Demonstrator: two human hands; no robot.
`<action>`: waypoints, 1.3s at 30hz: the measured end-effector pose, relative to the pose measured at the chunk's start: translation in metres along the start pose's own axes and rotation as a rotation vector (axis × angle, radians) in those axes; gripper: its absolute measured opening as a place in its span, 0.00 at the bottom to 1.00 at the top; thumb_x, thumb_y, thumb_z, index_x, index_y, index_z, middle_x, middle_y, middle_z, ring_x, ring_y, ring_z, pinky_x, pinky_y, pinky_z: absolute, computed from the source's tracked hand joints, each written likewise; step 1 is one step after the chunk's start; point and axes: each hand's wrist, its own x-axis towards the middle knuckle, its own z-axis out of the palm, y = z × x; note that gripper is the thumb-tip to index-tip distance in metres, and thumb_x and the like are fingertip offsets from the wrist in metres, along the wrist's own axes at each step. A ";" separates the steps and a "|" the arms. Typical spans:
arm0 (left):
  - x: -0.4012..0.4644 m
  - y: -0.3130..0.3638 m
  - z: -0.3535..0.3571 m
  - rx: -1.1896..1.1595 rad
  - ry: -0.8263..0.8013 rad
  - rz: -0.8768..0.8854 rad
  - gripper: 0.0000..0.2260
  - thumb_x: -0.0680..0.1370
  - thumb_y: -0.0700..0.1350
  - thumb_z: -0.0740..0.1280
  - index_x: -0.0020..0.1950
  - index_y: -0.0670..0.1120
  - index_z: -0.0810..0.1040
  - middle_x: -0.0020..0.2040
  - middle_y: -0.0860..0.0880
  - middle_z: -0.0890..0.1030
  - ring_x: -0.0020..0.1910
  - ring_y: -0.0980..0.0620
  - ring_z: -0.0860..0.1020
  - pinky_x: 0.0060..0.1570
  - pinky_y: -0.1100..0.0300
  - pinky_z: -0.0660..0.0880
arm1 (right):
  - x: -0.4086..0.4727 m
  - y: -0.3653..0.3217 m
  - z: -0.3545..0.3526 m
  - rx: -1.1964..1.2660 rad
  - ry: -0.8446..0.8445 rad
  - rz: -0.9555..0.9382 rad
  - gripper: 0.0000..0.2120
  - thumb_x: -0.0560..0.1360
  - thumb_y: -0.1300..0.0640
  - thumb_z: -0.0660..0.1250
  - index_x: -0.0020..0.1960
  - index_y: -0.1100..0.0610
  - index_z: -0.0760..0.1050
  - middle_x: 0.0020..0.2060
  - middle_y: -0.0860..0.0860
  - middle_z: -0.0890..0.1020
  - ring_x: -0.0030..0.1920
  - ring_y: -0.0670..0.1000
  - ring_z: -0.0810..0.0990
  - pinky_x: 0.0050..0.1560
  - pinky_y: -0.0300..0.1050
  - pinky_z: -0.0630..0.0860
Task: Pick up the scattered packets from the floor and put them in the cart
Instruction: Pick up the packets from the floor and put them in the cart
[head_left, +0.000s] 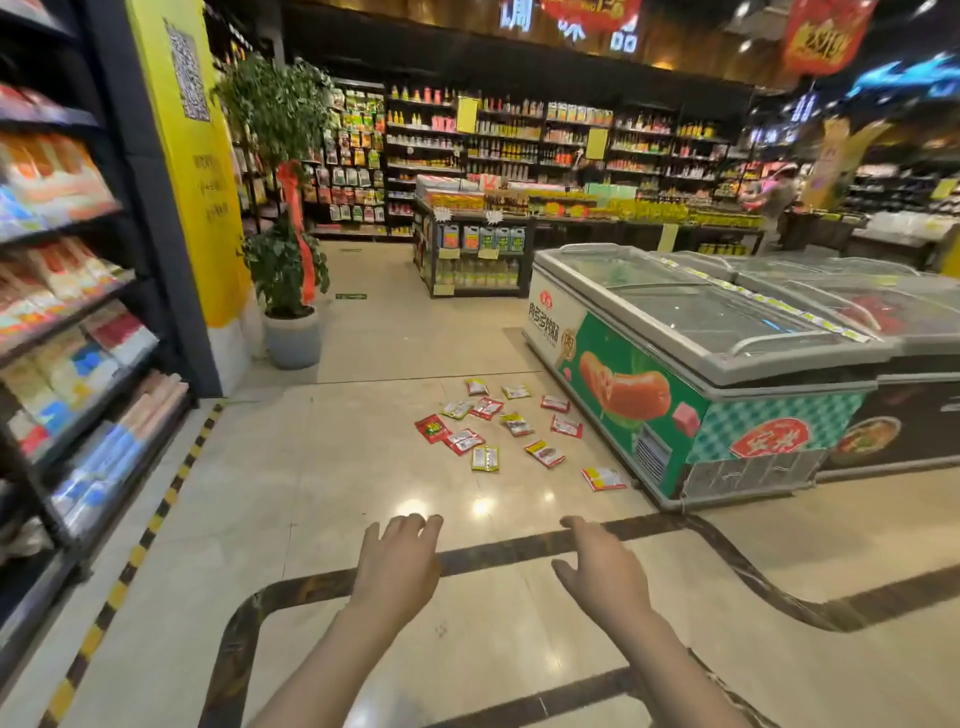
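Bare fingers on both hands loosely spread, slightly curled, holding nothing. Left hand (397, 558) and right hand (602, 569) are stretched forward over the tile floor (291, 483), palms down. Packets (498, 426) lie scattered well ahead, beside the freezer (691, 364); none picked up. Cart not in view. Step looks like the approach. Next: step closer, crouch, pinch the nearest packet (603, 478), and find the cart.

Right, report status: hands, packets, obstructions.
Left hand and right hand open, holding nothing. Packets on the floor beside the freezer. No cart in view. Floor between hands and packets bare.
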 end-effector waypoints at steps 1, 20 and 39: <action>0.024 -0.005 0.012 -0.009 0.005 -0.006 0.25 0.47 0.49 0.81 0.42 0.50 0.83 0.32 0.51 0.80 0.31 0.51 0.80 0.28 0.56 0.75 | 0.027 0.001 0.001 0.004 -0.012 -0.001 0.22 0.77 0.50 0.61 0.69 0.50 0.64 0.62 0.49 0.75 0.62 0.52 0.74 0.56 0.46 0.73; 0.523 -0.120 0.156 -0.060 -0.176 -0.044 0.23 0.78 0.50 0.60 0.72 0.48 0.62 0.64 0.48 0.73 0.64 0.47 0.71 0.60 0.53 0.67 | 0.568 -0.020 0.079 0.137 -0.137 0.047 0.24 0.74 0.51 0.65 0.68 0.54 0.65 0.62 0.53 0.76 0.62 0.53 0.75 0.57 0.49 0.75; 0.961 -0.213 0.392 -0.209 -0.567 -0.213 0.22 0.80 0.49 0.57 0.73 0.48 0.59 0.63 0.47 0.72 0.61 0.46 0.73 0.53 0.55 0.71 | 1.070 0.014 0.220 0.207 -0.420 0.263 0.22 0.76 0.52 0.64 0.69 0.54 0.65 0.63 0.54 0.74 0.62 0.55 0.75 0.55 0.47 0.72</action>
